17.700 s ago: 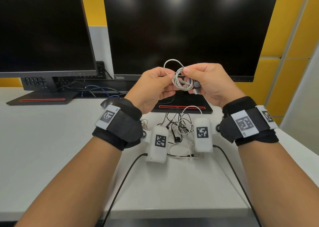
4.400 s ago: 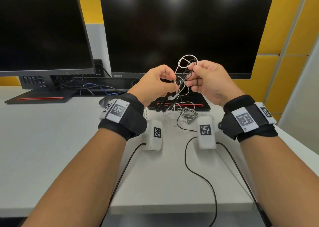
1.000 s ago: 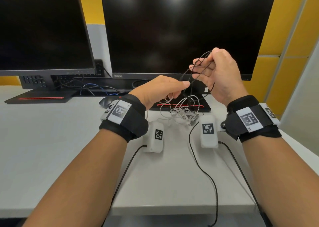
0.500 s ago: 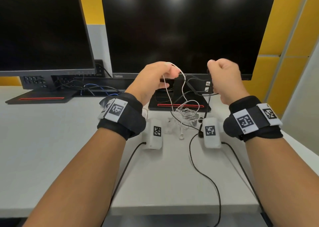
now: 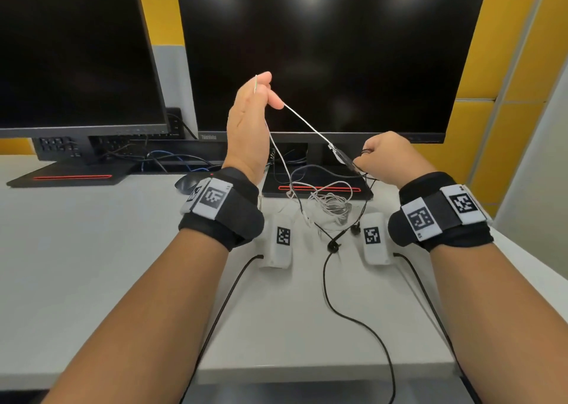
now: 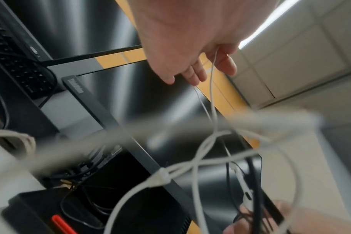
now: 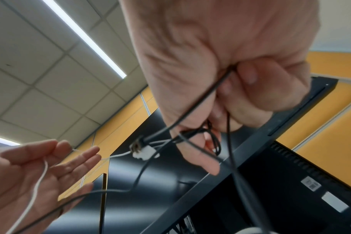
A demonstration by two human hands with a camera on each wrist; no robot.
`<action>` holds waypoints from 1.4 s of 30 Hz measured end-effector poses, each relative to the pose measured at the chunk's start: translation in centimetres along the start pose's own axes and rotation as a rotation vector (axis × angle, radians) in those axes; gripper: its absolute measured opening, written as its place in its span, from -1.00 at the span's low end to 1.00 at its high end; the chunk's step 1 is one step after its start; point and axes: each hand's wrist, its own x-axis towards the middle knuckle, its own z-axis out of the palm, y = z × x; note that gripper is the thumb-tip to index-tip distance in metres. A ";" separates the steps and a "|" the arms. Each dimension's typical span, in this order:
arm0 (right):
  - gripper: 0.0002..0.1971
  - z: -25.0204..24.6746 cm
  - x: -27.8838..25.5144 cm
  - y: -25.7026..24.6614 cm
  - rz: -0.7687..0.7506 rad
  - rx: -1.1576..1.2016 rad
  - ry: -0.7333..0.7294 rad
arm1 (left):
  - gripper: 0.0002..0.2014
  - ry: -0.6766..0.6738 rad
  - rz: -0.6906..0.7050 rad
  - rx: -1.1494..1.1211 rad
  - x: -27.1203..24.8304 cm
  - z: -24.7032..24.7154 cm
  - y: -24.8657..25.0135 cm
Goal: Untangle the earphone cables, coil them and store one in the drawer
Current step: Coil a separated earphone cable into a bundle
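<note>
Two dark monitors (image 5: 322,53) are set at the back of the white worktop (image 5: 92,280); "ThinkVision" can be read on the larger one's lower bezel. A mouse (image 5: 187,184) is half hidden behind the left wrist strap. The white earphone cable (image 5: 304,123) is pinched by the raised left hand (image 5: 250,120), its other fingers held nearly straight. The black earphone cable (image 5: 330,283) is gripped in the fisted right hand (image 5: 387,154). A white tangle (image 5: 332,205) is left lying between two marker-printed white boxes (image 5: 281,239).
</note>
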 end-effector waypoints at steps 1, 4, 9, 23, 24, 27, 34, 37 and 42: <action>-0.72 -0.1 0.0 -0.1 -0.002 0.008 -0.005 | -0.66 0.007 0.012 0.018 -0.1 0.2 -0.1; -0.65 -0.4 -0.4 0.0 -0.034 0.084 -0.032 | -0.69 0.040 0.005 -0.004 0.2 0.0 -0.3; -0.44 -1.4 -1.5 -0.9 -0.102 0.275 -0.218 | -0.64 0.205 -0.013 0.069 1.0 -0.3 -0.9; -0.69 -1.2 -1.5 -0.9 -0.223 0.280 -0.331 | -0.50 -0.095 -0.099 0.408 -0.1 -0.2 -1.2; -0.69 -1.2 -1.5 -0.9 -0.220 0.288 -0.332 | -0.49 -0.173 -0.092 0.457 -0.2 -0.2 -0.8; -0.71 -1.1 -1.5 -0.9 -0.222 0.292 -0.317 | -0.57 -0.431 -0.095 0.487 -0.7 0.1 -0.1; -0.70 -1.2 -1.2 -0.6 -0.217 0.328 -0.249 | -0.94 -0.443 -0.114 0.545 -0.7 0.5 -0.6; -0.69 -1.0 -1.2 -0.7 -0.241 0.319 -0.228 | -0.96 -0.412 -0.094 0.613 -0.5 0.5 -0.8; -0.59 -1.1 -1.5 -1.1 -0.196 0.347 -0.229 | -0.95 -0.382 -0.049 0.553 -0.6 0.5 -0.6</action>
